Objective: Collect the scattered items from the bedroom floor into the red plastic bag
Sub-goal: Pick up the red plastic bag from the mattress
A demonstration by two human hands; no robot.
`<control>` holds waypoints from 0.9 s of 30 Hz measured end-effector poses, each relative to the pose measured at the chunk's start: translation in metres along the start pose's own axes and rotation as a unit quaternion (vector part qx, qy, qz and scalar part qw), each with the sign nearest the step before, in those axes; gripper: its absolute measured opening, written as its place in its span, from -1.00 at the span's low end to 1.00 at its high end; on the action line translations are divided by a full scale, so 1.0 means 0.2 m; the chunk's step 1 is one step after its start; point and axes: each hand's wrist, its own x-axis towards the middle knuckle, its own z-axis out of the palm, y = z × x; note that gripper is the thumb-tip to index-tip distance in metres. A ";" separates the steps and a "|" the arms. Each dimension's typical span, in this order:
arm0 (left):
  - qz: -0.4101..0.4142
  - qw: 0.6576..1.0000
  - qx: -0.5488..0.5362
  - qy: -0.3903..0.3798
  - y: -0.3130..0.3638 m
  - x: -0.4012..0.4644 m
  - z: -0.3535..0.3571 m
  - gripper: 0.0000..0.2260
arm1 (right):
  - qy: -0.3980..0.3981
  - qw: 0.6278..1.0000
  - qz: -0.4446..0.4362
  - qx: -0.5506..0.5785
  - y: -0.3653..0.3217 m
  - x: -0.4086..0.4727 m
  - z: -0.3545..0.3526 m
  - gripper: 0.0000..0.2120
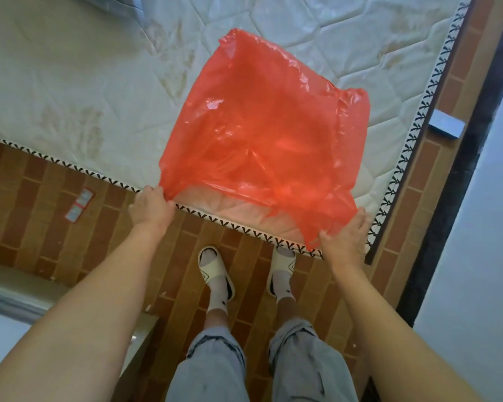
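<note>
Left hand point(151, 208) fingertips hidden under the edge of the red plastic bag point(262, 140), so the exact grip is unreadable; same for the right hand point(344, 242), fingers partly behind the bag's corner. Bag film is translucent, contents can't be made out. Mattress point(84, 82) cut off by the top and left frame edges, and the bag covers part of it. Small packets point(79, 205) on the floor point(41, 198): print too small to read. Grey-blue box point(447, 127) by the bed's right side: unidentifiable. Right slipper point(282, 268) toe hidden under the mattress edge. Both forearms run out of the bottom edge.
</note>
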 end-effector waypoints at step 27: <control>0.163 0.891 -0.355 0.231 0.42 -1.11 -1.07 -0.94 | 0.017 0.939 -0.226 0.260 -0.38 -0.41 -1.06 -0.43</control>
